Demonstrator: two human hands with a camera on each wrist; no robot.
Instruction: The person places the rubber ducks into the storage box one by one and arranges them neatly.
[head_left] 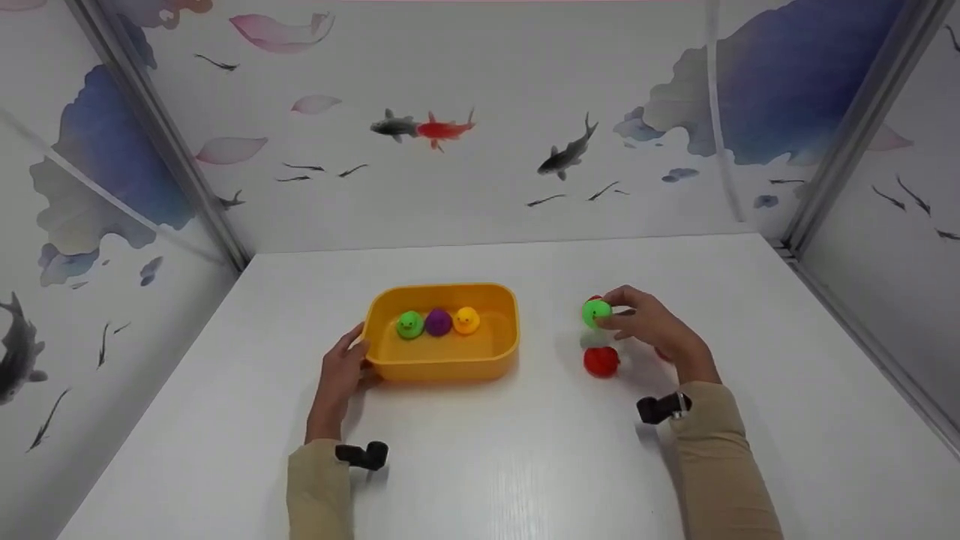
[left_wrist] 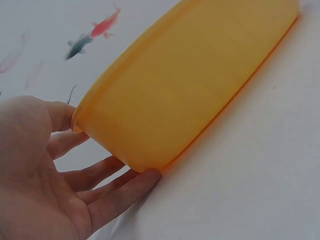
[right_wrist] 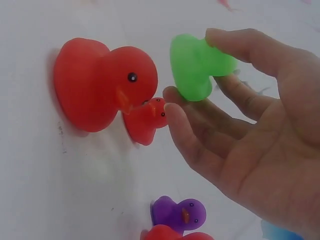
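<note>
My right hand [head_left: 626,321] pinches a small green duck [head_left: 595,313] between thumb and fingers [right_wrist: 200,127], lifted above the white table. Below it a red duck [head_left: 601,361] sits on the table. In the right wrist view the green duck [right_wrist: 192,67] hangs beside a large red duck [right_wrist: 97,85] and a smaller red duck [right_wrist: 147,120]. My left hand [head_left: 352,358] holds the left front corner of a yellow tub [head_left: 450,364], thumb at the rim and fingers [left_wrist: 117,192] against its wall [left_wrist: 190,85]. Inside the tub sit a green duck [head_left: 409,324], a purple duck [head_left: 438,322] and a yellow duck [head_left: 466,320].
A purple duck [right_wrist: 179,214] and part of another red one [right_wrist: 172,234] lie on the table under my right palm. Painted fish panels wall the white table [head_left: 525,450] on the left, back and right. Bare table lies in front of the tub.
</note>
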